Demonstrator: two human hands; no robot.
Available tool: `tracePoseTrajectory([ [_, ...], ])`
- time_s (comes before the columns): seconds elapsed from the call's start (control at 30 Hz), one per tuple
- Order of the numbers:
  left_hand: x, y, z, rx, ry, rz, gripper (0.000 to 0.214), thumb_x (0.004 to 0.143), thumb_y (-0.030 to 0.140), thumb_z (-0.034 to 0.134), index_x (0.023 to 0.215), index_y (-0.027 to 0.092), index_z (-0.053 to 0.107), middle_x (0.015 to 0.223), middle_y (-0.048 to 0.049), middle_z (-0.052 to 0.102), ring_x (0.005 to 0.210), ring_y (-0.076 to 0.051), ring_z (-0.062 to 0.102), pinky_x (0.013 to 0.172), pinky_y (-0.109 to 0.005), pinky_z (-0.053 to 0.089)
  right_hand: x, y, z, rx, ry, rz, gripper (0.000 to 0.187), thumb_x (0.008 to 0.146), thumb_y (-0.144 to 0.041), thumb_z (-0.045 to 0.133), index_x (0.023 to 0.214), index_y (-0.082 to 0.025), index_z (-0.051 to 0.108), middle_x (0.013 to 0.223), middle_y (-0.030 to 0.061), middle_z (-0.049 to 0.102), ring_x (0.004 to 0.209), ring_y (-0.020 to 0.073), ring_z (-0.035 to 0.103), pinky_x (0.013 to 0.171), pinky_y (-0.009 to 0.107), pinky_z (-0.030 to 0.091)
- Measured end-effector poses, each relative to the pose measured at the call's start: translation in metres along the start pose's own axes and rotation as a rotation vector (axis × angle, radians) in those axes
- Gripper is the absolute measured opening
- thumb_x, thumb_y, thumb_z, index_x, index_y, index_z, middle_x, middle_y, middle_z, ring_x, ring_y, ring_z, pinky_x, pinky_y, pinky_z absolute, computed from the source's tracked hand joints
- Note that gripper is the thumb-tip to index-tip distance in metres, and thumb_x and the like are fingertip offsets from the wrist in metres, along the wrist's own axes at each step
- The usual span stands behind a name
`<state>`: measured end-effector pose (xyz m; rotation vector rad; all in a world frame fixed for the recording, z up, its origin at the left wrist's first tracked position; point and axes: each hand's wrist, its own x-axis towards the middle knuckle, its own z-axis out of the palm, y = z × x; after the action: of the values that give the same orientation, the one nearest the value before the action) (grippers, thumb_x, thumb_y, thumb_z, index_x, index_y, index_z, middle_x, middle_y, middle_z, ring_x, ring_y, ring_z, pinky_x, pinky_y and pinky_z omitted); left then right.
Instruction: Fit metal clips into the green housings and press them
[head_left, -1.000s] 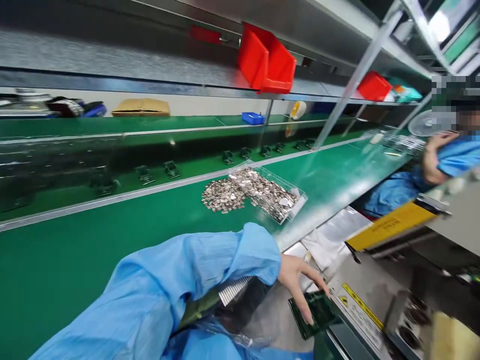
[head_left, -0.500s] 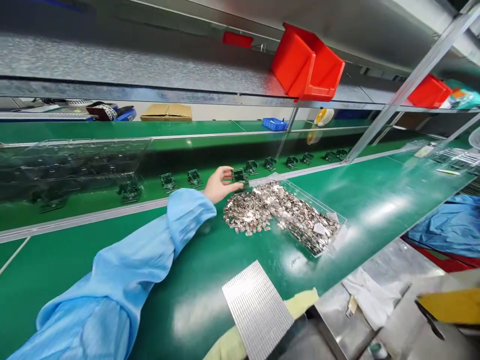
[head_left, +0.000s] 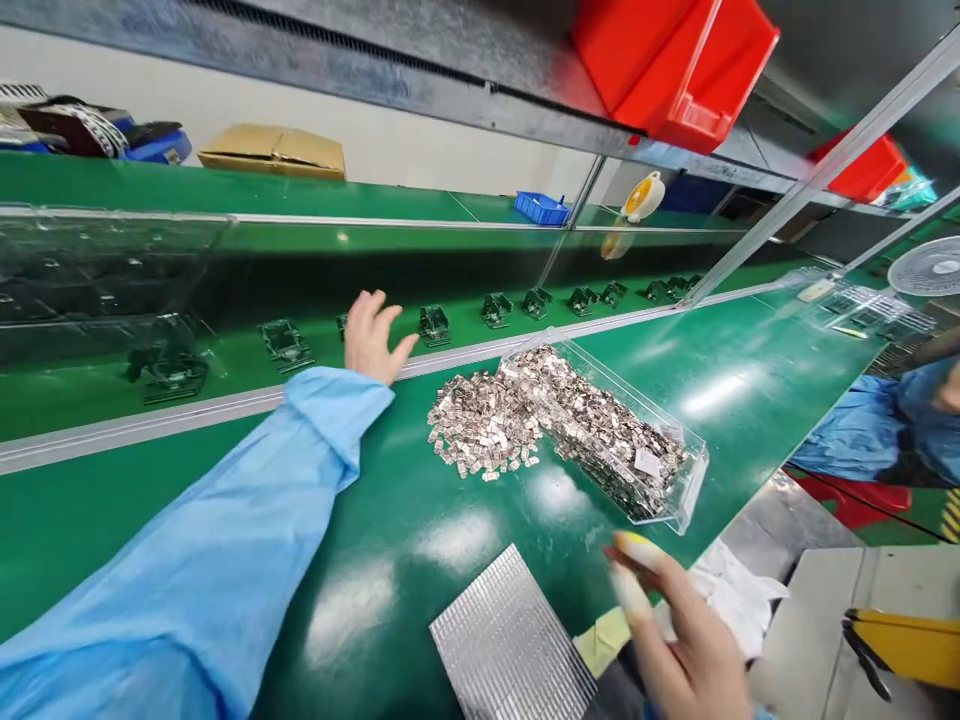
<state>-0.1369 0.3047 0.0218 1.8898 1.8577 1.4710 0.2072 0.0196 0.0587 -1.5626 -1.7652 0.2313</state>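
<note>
My left hand [head_left: 373,338], in a light blue sleeve, is raised over the green conveyor strip at the back. Its fingers are spread, with nothing in them. Right beside it a small green circuit board [head_left: 433,325] lies on the strip, and another is partly hidden behind the fingers. My right hand [head_left: 686,630] is low on the right, blurred, with pale coverings on the fingertips. Whether anything is between its thumb and finger I cannot make out. Below and left of it lies a silver ridged slab [head_left: 514,640]. Small metal pieces [head_left: 484,425] lie heaped on the bench.
A clear plastic tray [head_left: 694,480] full of metal pieces stands beside the heap. More circuit boards [head_left: 285,345] line the strip. A red bin [head_left: 667,70] sits on the shelf overhead. A slanting metal post [head_left: 795,185] stands at right. Another person's blue sleeve [head_left: 840,425] shows there.
The left hand has let go of a circuit board, which now lies on the strip, and has drawn back to the left. My right hand has come into view. The camera view has shifted.
</note>
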Motion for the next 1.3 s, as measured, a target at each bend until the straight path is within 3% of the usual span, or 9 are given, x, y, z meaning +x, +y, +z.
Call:
tracePoseTrajectory([
  [0.1,-0.001,-0.026,-0.019,0.195,0.147,0.071,0.055,0.079,0.036,0.066,0.129,0.015,0.054,0.159,-0.0191,0.023,0.15,-0.037,0.01,0.119,-0.055,0.014,0.053,0.007,0.044,-0.05,-0.07,-0.123,0.021,0.092,-0.028,0.052,0.107,-0.02,0.064,0.089,0.0052,0.072,0.072,0.0189,0.068,0.066,0.029,0.056],
  [0.23,0.007,-0.047,-0.015,0.194,0.084,-0.107,0.046,0.084,0.035,0.058,0.125,0.013,0.056,0.145,-0.0248,0.041,0.136,-0.043,0.036,0.108,-0.058,0.032,0.112,0.019,0.095,-0.227,-0.155,-0.238,0.031,0.081,-0.013,0.048,0.107,-0.019,0.064,0.097,0.0089,0.072,0.083,0.0234,0.066,0.075,0.035,0.056],
  [0.5,0.001,-0.037,-0.018,0.107,0.174,0.043,0.036,0.081,0.037,0.065,0.109,0.014,0.06,0.118,-0.0182,0.052,0.116,-0.034,0.052,0.1,-0.046,0.043,0.134,0.018,0.127,-0.22,-0.269,-0.245,0.034,0.071,-0.005,0.053,0.099,-0.019,0.067,0.091,0.0117,0.069,0.09,0.0277,0.058,0.084,0.038,0.049],
  [0.63,-0.045,-0.011,-0.047,0.065,0.172,0.156,0.033,0.083,0.036,0.065,0.106,0.015,0.059,0.112,-0.0135,0.056,0.112,-0.028,0.056,0.098,-0.043,0.046,0.133,0.023,0.125,-0.081,-0.231,-0.185,0.03,0.068,-0.007,0.053,0.089,-0.02,0.069,0.087,0.0105,0.068,0.089,0.0272,0.059,0.084,0.038,0.049],
  [0.8,-0.145,0.012,-0.1,0.023,-0.099,0.249,0.033,0.087,0.036,0.063,0.114,0.019,0.056,0.113,-0.0103,0.06,0.11,-0.025,0.059,0.095,-0.04,0.05,0.122,0.03,0.112,0.176,-0.157,-0.005,0.026,0.072,-0.019,0.054,0.091,-0.022,0.071,0.083,0.0063,0.07,0.076,0.0224,0.064,0.073,0.037,0.054],
  [0.93,-0.201,0.019,-0.132,0.029,-0.225,0.171,0.052,0.084,0.046,0.065,0.127,0.022,0.048,0.124,-0.0123,0.057,0.115,-0.028,0.059,0.096,-0.044,0.052,0.105,0.02,0.092,0.411,-0.182,0.154,0.029,0.073,-0.036,0.06,0.093,-0.018,0.072,0.075,0.0063,0.072,0.066,0.0216,0.069,0.063,0.036,0.059],
  [1.07,-0.225,0.02,-0.147,0.096,-0.341,0.043,0.104,0.068,0.057,0.076,0.148,0.022,0.021,0.145,-0.0194,0.043,0.132,-0.038,0.047,0.105,-0.056,0.044,0.08,-0.002,0.062,0.594,-0.214,0.259,0.039,0.071,-0.048,0.069,0.093,-0.017,0.072,0.081,0.009,0.075,0.07,0.0241,0.073,0.065,0.039,0.061],
  [1.13,-0.229,0.02,-0.151,0.153,-0.382,0.019,0.115,0.065,0.056,0.078,0.151,0.021,0.011,0.145,-0.0204,0.045,0.134,-0.04,0.045,0.107,-0.059,0.041,0.065,-0.015,0.048,0.728,-0.215,0.357,0.041,0.065,-0.048,0.078,0.091,-0.017,0.073,0.08,0.0086,0.076,0.07,0.0232,0.073,0.064,0.036,0.061],
  [1.3,-0.224,0.024,-0.154,0.204,-0.441,-0.004,0.086,0.07,0.045,0.075,0.141,0.018,0.035,0.123,-0.0176,0.062,0.116,-0.036,0.061,0.1,-0.054,0.048,0.03,-0.038,0.029,0.965,-0.232,0.579,0.04,0.054,-0.041,0.091,0.077,-0.016,0.071,0.075,0.0082,0.076,0.06,0.0167,0.07,0.053,0.024,0.056],
])
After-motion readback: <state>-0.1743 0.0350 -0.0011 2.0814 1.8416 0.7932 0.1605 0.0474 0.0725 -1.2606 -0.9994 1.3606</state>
